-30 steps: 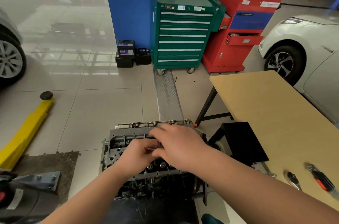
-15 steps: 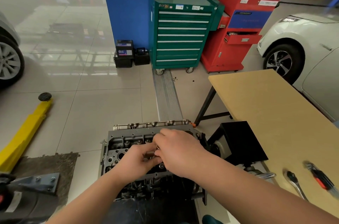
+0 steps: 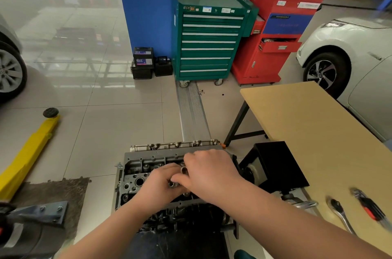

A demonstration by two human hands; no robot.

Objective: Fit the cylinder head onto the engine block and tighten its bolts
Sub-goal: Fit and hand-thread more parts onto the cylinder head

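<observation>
From your head camera, the cylinder head sits on the engine block right below you, already in place on its stand. Your left hand and right hand are bunched together over the middle of it, fingers curled around small metal pieces that look like bolts; exactly how each is pinched is partly hidden.

Compared with a second ago, your hands have drifted slightly toward you and the right has slid over the left, while the cylinder head has not shifted. That suggests you are still starting bolts by hand, not yet tightening.

The ratchet lies untouched on the wooden table to your right, beside a red-handled tool, so the wrench work seems still ahead.
</observation>
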